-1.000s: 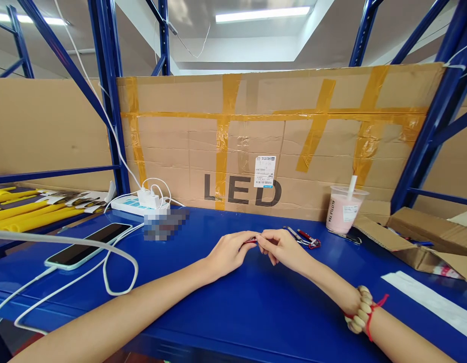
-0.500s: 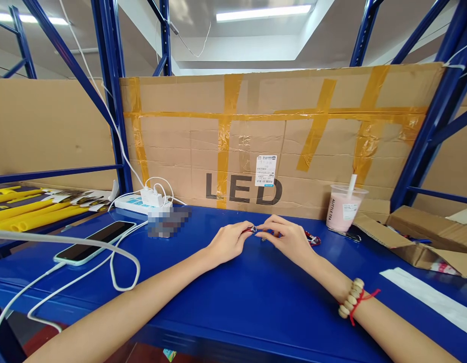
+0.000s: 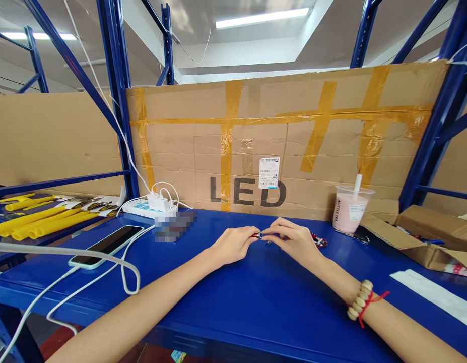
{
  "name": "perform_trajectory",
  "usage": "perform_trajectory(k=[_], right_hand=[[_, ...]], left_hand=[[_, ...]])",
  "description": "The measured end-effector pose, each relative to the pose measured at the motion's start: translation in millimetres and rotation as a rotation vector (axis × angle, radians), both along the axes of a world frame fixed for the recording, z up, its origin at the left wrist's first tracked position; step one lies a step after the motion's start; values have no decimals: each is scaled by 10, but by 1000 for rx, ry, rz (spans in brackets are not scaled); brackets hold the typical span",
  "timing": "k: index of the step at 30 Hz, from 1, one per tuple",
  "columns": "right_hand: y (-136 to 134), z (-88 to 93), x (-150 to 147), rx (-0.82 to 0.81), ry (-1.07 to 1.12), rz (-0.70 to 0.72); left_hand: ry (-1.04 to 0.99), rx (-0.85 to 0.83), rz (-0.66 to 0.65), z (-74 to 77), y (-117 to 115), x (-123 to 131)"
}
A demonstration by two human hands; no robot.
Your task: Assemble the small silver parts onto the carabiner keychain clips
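Between thumb and fingers, my left hand (image 3: 235, 245) pinches a small red piece with a silvery metal ring (image 3: 258, 235) at its end. The ring points right, and the thumb and forefinger of my right hand (image 3: 293, 241) meet at it. Most of the red piece is hidden by the left fingers, so its kind is unclear. Just behind the right hand lies a bunch of red and silvery small items (image 3: 319, 240) on the blue shelf (image 3: 233, 302). A beaded bracelet (image 3: 360, 300) with red string is on my right wrist.
At the left are a phone (image 3: 107, 247), looping white cables (image 3: 133, 275), a power strip (image 3: 137, 206) and yellow tubes (image 3: 63, 224). A pink drink cup (image 3: 348, 209), an open cardboard box (image 3: 425, 242) and a white strip (image 3: 437, 297) stand right. Cardboard (image 3: 180, 151) closes the back.
My right fingertips have closed the small gap to the metal ring and now meet it. The whole view has shifted slightly, with things appearing a little further right.
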State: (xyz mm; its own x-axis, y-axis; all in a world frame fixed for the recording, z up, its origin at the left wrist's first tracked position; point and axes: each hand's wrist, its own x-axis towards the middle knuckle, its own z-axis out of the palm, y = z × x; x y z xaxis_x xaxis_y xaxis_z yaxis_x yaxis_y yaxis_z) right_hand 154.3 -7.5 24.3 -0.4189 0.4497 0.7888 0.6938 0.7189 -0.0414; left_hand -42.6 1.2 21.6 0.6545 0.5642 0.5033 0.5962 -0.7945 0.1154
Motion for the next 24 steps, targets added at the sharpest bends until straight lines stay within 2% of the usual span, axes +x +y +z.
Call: perform_trajectory(k=[9,17,20,24], right_hand=[[82,-90,-10,-101,25,60],[55,-90,-30,-213,-23,-12],[29,-64,-36,-243,-7,-15],[-5,-35,-38,-334,102,35]], left_hand=[[125,3,5,-27,18,-31],[180,-40,16,-74,25,-34],[147,-69,18,-74,9,-28],[0,-164,15,-107,-34,10]])
